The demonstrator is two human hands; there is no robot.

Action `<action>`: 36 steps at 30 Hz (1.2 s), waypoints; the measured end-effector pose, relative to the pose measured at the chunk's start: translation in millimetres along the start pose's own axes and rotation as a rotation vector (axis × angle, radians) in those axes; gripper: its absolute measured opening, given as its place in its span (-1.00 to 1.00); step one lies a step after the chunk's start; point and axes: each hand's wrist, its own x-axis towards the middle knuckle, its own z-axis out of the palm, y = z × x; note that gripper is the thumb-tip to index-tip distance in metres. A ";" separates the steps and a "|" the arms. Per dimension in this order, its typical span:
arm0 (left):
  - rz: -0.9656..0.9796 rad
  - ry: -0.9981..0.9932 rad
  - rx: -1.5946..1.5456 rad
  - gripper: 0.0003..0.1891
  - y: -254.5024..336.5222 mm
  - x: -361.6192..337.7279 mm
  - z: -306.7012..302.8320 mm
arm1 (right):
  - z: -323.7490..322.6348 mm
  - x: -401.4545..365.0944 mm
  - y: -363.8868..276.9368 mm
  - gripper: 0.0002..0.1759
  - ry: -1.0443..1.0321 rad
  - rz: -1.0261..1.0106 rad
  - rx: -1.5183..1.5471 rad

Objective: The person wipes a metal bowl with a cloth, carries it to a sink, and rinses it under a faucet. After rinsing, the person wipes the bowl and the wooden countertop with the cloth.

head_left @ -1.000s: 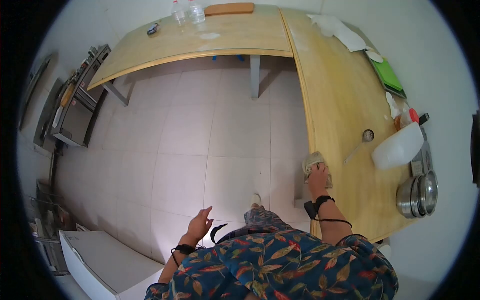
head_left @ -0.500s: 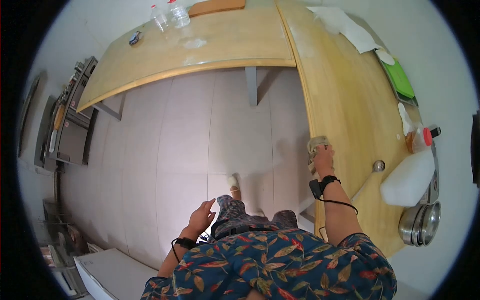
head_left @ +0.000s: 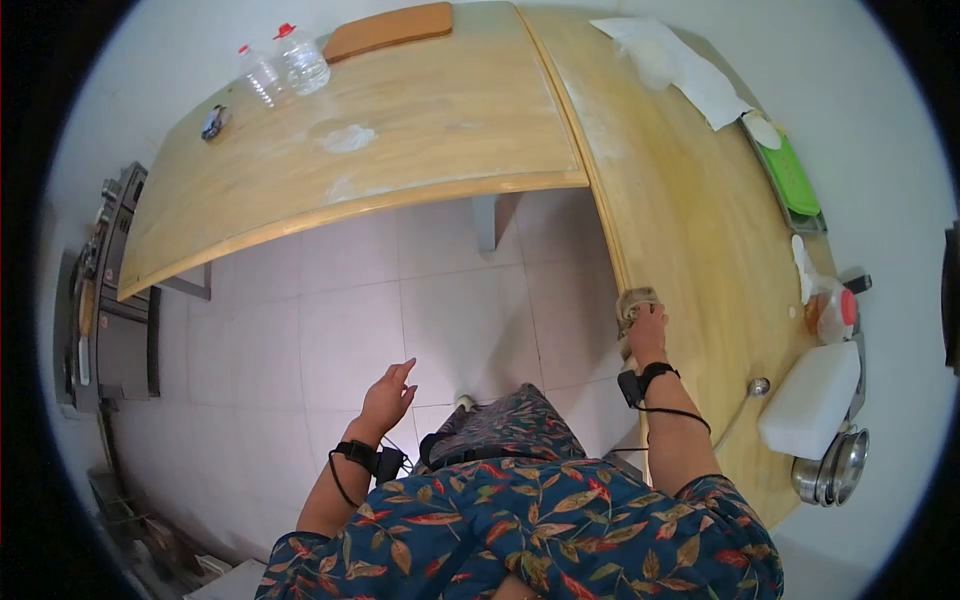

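Note:
My right hand (head_left: 649, 334) is closed on a crumpled greyish-brown cloth (head_left: 636, 303), pressed at the inner edge of the right-hand wooden table (head_left: 690, 230). Part of the cloth hangs over that edge, and the fingertips are partly hidden in its folds. My left hand (head_left: 387, 398) hangs in the air over the tiled floor, holding nothing, its fingers loosely apart. A long-handled metal ladle (head_left: 757, 387) lies on the table to the right of my right forearm.
Ahead, another wooden table (head_left: 460, 130) carries two clear bottles (head_left: 302, 62), a brown board (head_left: 388, 30) and a white smear (head_left: 349, 138). Along the right wall are a green tray (head_left: 790, 175), a red-lidded jar (head_left: 836, 312), a white container (head_left: 812, 400) and metal bowls (head_left: 832, 468).
I have stepped forward, so the far table looks nearer. My right hand has moved forward along the table edge with the cloth. My left hand has swung forward.

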 end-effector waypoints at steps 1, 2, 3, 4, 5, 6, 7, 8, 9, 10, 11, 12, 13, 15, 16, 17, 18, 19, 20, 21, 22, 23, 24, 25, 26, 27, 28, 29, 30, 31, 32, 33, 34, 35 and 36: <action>0.011 -0.002 -0.005 -0.47 2.7 12.6 -6.3 | 2.1 12.8 -3.3 -0.63 0.004 -0.005 -0.022; 0.022 0.000 -0.009 -0.47 2.9 26.5 -11.5 | 4.7 26.9 -7.9 -0.63 0.002 -0.026 -0.021; 0.027 -0.008 -0.005 -0.47 1.8 41.3 -14.0 | 5.3 45.2 -15.4 -0.63 0.005 -0.052 -0.017; 0.030 -0.019 -0.002 -0.47 1.8 53.5 -13.7 | 7.6 63.6 -20.8 -0.63 0.005 -0.078 -0.014; 0.032 -0.032 0.001 -0.46 0.8 66.0 -13.5 | 11.5 86.2 -28.4 -0.63 0.004 -0.077 -0.026; 0.036 -0.040 0.019 -0.46 -0.5 78.1 -12.6 | 16.5 110.4 -36.3 -0.63 0.000 -0.077 -0.038; 0.040 -0.047 0.038 -0.46 -1.4 90.2 -11.5 | 21.2 132.9 -44.0 -0.63 -0.005 -0.079 -0.048; 0.045 -0.046 0.060 -0.46 -1.3 104.1 -11.8 | 24.5 155.3 -51.0 -0.63 -0.015 -0.082 -0.021; 0.036 -0.029 0.044 -0.46 0.5 119.4 -14.6 | 26.0 181.2 -60.9 -0.62 -0.020 -0.088 0.008; 0.025 -0.012 0.029 -0.46 3.5 132.4 -17.0 | 30.3 207.0 -69.3 -0.62 -0.028 -0.094 0.039; 0.015 0.001 0.015 -0.46 6.1 145.8 -20.4 | 34.5 233.9 -78.3 -0.61 -0.028 -0.107 0.033; -0.018 0.006 -0.005 -0.45 7.9 160.2 -24.7 | 40.3 258.9 -84.7 -0.60 -0.032 -0.116 0.026; -0.040 -0.001 0.011 -0.45 9.9 172.5 -30.5 | 43.8 279.6 -89.7 -0.59 -0.038 -0.127 0.014; -0.081 -0.005 0.035 -0.44 19.6 196.9 -39.9 | 50.0 313.7 -94.9 -0.58 0.024 -0.158 0.053; -0.118 0.009 0.024 -0.44 22.2 211.4 -44.5 | 50.5 329.9 -98.6 -0.59 0.024 -0.198 0.041; -0.157 0.019 0.013 -0.44 24.2 224.1 -47.6 | 52.6 342.8 -101.8 -0.59 0.020 -0.237 0.029; -0.196 0.029 0.000 -0.44 26.1 236.4 -49.9 | 59.8 359.0 -102.2 -0.59 0.049 -0.277 -0.010; -0.187 0.046 0.008 -0.43 26.9 248.4 -51.6 | 71.2 377.4 -99.6 -0.59 0.075 -0.316 -0.050; -0.180 0.062 0.014 -0.43 27.1 260.2 -52.9 | 83.0 395.2 -97.5 -0.58 0.099 -0.356 -0.090; -0.172 0.078 0.021 -0.42 27.1 271.0 -54.6 | 82.4 411.4 -99.8 -0.56 0.061 -0.384 -0.235; -0.162 0.068 0.035 -0.41 28.8 279.8 -56.9 | 73.9 425.3 -103.5 -0.54 0.020 -0.414 -0.380; -0.150 0.062 0.051 -0.40 30.4 289.5 -60.0 | 68.1 439.6 -109.3 -0.52 -0.018 -0.445 -0.523; -0.133 0.062 0.067 -0.39 30.6 300.8 -63.6 | 69.5 457.3 -112.4 -0.45 -0.113 -0.262 -0.277; -0.138 0.062 0.066 -0.36 28.8 310.1 -66.5 | 59.3 463.9 -119.4 -0.42 -0.120 -0.144 -0.190; -0.140 0.060 0.066 -0.32 25.4 318.5 -69.1 | 46.9 468.3 -123.1 -0.40 -0.128 -0.023 -0.105; -0.139 0.056 0.065 -0.29 19.9 327.3 -71.8 | 39.5 470.4 -127.6 -0.37 -0.133 0.101 -0.021; -0.137 0.065 0.088 -0.26 11.2 336.5 -72.7 | 48.8 473.2 -117.0 -0.31 -0.156 0.113 0.045; -0.132 0.073 0.108 -0.22 0.1 346.0 -73.0 | 52.3 466.8 -115.0 -0.29 -0.130 0.138 0.043; -0.123 0.084 0.127 -0.19 -9.8 356.4 -75.8 | 52.5 457.5 -113.4 -0.27 -0.097 0.163 0.039; -0.123 0.080 0.146 -0.16 -17.3 367.3 -79.4 | 52.8 451.3 -109.8 -0.25 -0.058 0.186 0.034; -0.124 0.075 0.166 -0.14 -25.4 377.0 -82.2 | 55.0 445.8 -105.8 -0.22 -0.059 0.242 0.017; -0.129 0.069 0.185 -0.11 -33.4 385.7 -85.1 | 55.8 446.3 -106.5 -0.21 -0.057 0.263 -0.004; -0.156 0.052 0.194 -0.08 -39.7 393.2 -88.0 | 56.7 445.8 -105.9 -0.21 -0.062 0.283 -0.025; -0.164 0.027 0.201 -0.07 -44.7 398.6 -89.0 | 57.5 451.0 -106.2 -0.21 -0.067 0.298 -0.044; -0.176 0.008 0.211 -0.07 -48.4 403.9 -90.2 | 58.9 462.1 -105.9 -0.20 -0.067 0.347 -0.036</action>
